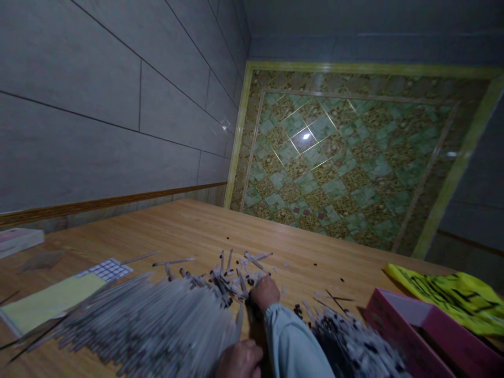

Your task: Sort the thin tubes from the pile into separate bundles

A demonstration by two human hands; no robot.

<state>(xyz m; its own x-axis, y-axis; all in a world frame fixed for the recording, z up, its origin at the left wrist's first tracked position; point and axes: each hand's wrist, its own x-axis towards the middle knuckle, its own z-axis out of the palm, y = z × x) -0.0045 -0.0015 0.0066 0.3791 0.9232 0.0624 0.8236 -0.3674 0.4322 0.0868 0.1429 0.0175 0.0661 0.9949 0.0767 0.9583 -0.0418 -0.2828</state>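
Observation:
My right hand (266, 295), in a light blue sleeve, reaches down among small clear pieces with dark ends (222, 281) scattered on the table. Its fingers curl downward, and whatever they hold is hidden. Nearer to me, at the lower edge, my left hand (240, 360) is closed with bent fingers beside a wide heap of long thin translucent sticks (157, 325). What lies in its grip cannot be made out. To the right of my sleeve is a second heap of shorter clear and dark pieces (356, 341).
A pink open box (378, 315) stands at the right, with a yellow printed bag (449, 294) behind it. On the left lie a pale yellow sheet (55, 302), a blue-checked paper (106, 269) and a white box (19, 241). A tiled wall (118, 131) borders the wooden table (185, 223).

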